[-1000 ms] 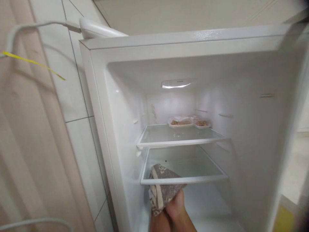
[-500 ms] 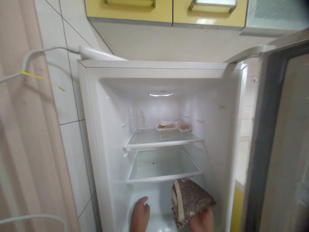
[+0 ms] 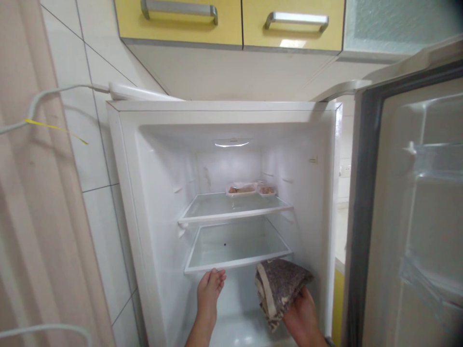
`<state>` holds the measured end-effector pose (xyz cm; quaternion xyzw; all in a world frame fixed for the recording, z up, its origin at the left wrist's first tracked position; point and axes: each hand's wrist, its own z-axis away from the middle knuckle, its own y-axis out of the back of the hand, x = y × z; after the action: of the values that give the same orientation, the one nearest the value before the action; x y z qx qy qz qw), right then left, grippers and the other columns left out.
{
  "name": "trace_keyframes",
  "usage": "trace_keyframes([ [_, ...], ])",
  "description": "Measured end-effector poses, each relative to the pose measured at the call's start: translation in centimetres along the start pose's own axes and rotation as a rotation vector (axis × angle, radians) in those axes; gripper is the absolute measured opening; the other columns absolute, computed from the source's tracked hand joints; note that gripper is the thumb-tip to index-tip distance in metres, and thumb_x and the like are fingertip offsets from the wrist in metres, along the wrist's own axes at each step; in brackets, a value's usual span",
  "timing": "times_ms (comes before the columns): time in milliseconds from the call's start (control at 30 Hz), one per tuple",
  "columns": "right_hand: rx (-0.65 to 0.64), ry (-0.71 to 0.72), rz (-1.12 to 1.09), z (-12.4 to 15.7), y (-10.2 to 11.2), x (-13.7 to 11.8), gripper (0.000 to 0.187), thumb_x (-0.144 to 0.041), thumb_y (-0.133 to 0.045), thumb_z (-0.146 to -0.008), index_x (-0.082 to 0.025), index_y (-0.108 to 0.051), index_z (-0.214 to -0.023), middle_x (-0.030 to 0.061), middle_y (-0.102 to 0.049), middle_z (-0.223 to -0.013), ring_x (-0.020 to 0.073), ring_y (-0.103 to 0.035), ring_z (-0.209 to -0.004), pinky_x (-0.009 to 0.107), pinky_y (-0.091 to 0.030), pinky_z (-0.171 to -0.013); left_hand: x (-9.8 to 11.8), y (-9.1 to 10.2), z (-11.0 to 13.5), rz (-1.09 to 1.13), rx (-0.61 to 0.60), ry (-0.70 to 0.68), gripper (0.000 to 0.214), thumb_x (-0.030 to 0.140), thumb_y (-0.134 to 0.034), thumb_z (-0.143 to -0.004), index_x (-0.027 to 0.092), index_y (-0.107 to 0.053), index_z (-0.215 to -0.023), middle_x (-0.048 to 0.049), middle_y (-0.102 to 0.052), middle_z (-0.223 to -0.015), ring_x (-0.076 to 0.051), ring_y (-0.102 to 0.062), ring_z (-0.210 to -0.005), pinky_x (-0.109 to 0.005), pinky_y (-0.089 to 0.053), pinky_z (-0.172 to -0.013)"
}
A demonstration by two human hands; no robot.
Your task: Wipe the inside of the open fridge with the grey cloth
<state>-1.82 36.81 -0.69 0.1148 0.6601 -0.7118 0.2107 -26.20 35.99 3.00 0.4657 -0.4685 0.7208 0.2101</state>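
Observation:
My right hand (image 3: 302,313) grips a folded brown speckled towel (image 3: 284,284) with a beige band along one side. The towel is in front of the right end of the lower glass shelf (image 3: 235,264) of a fridge. At the left end of that shelf's front edge is my left hand (image 3: 211,289), its fingers curled in and nothing visible in them. Its fingertips overlap the white shelf trim in view; whether they touch it I cannot tell. A small dark speck (image 3: 224,244) shows on the lower shelf.
On the upper shelf (image 3: 231,212), two white trays of brown food (image 3: 241,190) sit at the back. The fridge door (image 3: 369,207) stands open on the right, with clear racks (image 3: 437,159). Yellow cabinets (image 3: 181,26) hang above. A white cable (image 3: 54,90) runs by the left wall.
My left hand has risen to the lower shelf's front edge, its fingers now curled together. The towel remains in my right hand, whose palm shows more. The view has shifted right, showing more of the door.

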Motion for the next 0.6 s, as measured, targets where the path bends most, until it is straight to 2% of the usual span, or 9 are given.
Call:
trace_keyframes([
  [133,-0.012,0.065,0.064,1.4,0.7,-0.5,0.042,-0.057,-0.068,-0.074,-0.026,-0.076,-0.102,0.0068,-0.080,-0.091,0.0297,-0.074,-0.094,0.053,-0.056,-0.090,-0.2,0.6,-0.7,0.010,-0.001,0.000,0.021,0.027,-0.082,-0.074,0.015,-0.069,-0.085,-0.0078,-0.078,-0.084,-0.013,-0.072,-0.071,-0.021,-0.056,-0.065],
  [233,0.026,0.238,0.171,2.5,0.3,-1.7,0.046,-0.059,-0.066,-0.074,-0.029,-0.074,-0.109,0.0058,-0.079,-0.097,0.0265,-0.073,-0.090,0.050,-0.057,-0.090,-0.4,1.0,-0.9,-0.017,-0.007,0.012,0.027,0.034,-0.084,-0.073,0.015,-0.070,-0.086,-0.0064,-0.076,-0.082,-0.012,-0.071,-0.070,-0.020,-0.055,-0.065],
  [333,-0.029,0.520,0.575,2.6,-1.8,-3.1,0.049,-0.063,-0.054,-0.082,-0.031,-0.072,-0.115,0.0066,-0.077,-0.106,0.0262,-0.071,-0.099,0.046,-0.058,-0.089,-0.5,1.1,-0.9,-0.068,-0.005,0.012,0.034,0.042,-0.084,-0.071,0.015,-0.071,-0.087,-0.0055,-0.075,-0.078,-0.012,-0.071,-0.068,-0.020,-0.053,-0.063],
  [400,-0.083,0.662,0.821,1.8,-4.0,-3.5,0.048,-0.060,-0.052,-0.085,-0.031,-0.070,-0.119,0.0071,-0.075,-0.116,0.0272,-0.066,-0.115,0.046,-0.055,-0.098,-0.6,1.0,-0.8,-0.096,-0.019,0.017,0.035,0.044,-0.084,-0.070,0.015,-0.071,-0.087,-0.0055,-0.075,-0.078,-0.012,-0.070,-0.069,-0.021,-0.052,-0.064],
  [500,-0.157,0.753,1.088,-0.5,-8.0,-2.2,0.049,-0.045,-0.063,-0.082,-0.026,-0.067,-0.127,0.0094,-0.065,-0.137,0.0299,-0.049,-0.137,0.049,-0.034,-0.120,-1.2,0.5,-0.7,-0.138,-0.033,0.091,0.027,0.039,-0.077,-0.077,0.015,-0.071,-0.086,-0.0060,-0.074,-0.077,-0.011,-0.069,-0.066,-0.021,-0.051,-0.064],
  [567,-0.234,0.802,1.580,-2.0,-10.3,-0.2,0.051,-0.038,-0.057,-0.085,-0.021,-0.062,-0.133,0.0141,-0.055,-0.149,0.0335,-0.040,-0.145,0.053,-0.025,-0.123,-2.0,0.2,-0.5,-0.182,-0.004,0.190,0.022,0.037,-0.068,-0.082,0.016,-0.070,-0.084,-0.0068,-0.074,-0.075,-0.011,-0.067,-0.062,-0.021,-0.048,-0.060],
  [600,-0.280,0.766,1.805,-2.7,-11.2,0.9,0.051,-0.037,-0.054,-0.087,-0.020,-0.062,-0.135,0.0161,-0.052,-0.151,0.0358,-0.038,-0.145,0.056,-0.024,-0.122,-2.5,0.1,-0.4,-0.217,0.007,0.234,0.021,0.036,-0.066,-0.082,0.016,-0.069,-0.082,-0.0070,-0.074,-0.074,-0.012,-0.066,-0.060,-0.022,-0.047,-0.058],
])
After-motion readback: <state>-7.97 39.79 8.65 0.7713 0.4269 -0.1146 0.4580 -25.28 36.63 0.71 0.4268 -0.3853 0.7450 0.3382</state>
